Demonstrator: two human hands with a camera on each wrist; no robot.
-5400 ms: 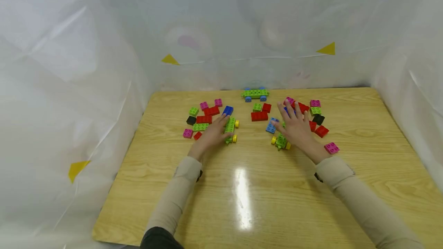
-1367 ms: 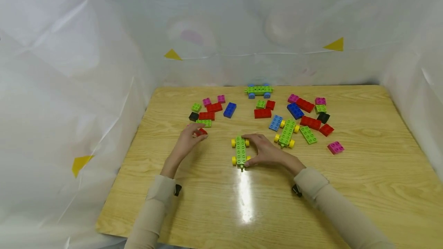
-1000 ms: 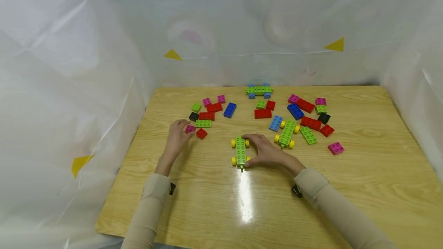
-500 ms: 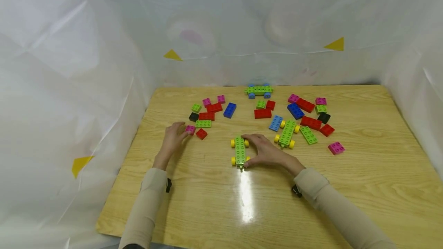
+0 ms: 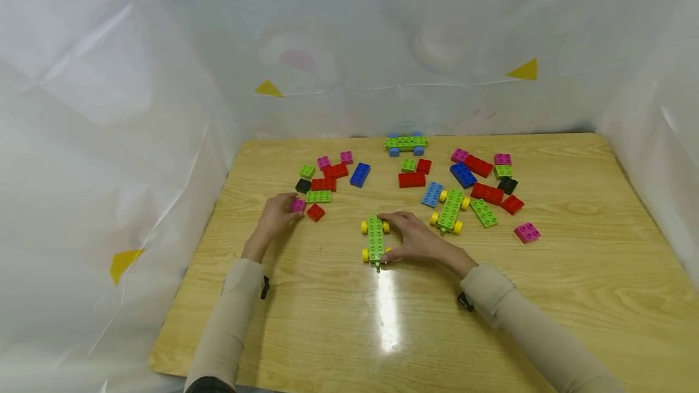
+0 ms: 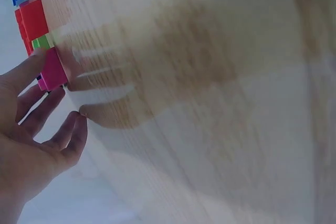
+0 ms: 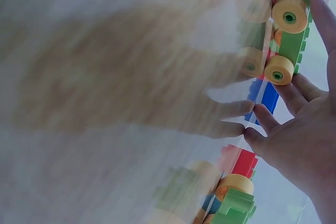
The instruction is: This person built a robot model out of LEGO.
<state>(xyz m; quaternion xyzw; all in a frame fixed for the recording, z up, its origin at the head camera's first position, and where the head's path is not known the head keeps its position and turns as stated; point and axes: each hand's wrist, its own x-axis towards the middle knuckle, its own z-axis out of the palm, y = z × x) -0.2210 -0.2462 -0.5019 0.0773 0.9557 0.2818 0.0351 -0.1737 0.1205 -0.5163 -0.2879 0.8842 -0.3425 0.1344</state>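
At the left cluster, my left hand (image 5: 275,217) pinches a small pink toy brick (image 5: 297,205) between thumb and fingers. The left wrist view has the pink brick (image 6: 53,70) low on the tabletop, thumb on one side and fingertips on the other. A red brick (image 5: 315,213) and a flat green brick (image 5: 318,197) lie beside it. Mid-table, my right hand (image 5: 417,240) holds a green wheeled base (image 5: 375,238) with yellow wheels, thumb at its near end and forefinger at its far end. Seen from the right wrist, the base (image 7: 291,45) stands on its wheels.
A second yellow-wheeled green base (image 5: 450,211) stands to the right, beside a light blue brick (image 5: 432,194). Several loose bricks surround it. A blue-wheeled base (image 5: 405,144) stands at the table's back edge. Dark blue brick (image 5: 360,175) lies behind the held base.
The yellow-wheeled base has come from the left cluster to mid-table, and my right hand has crossed over to hold it. My left hand has shifted from the red brick to the pink one.
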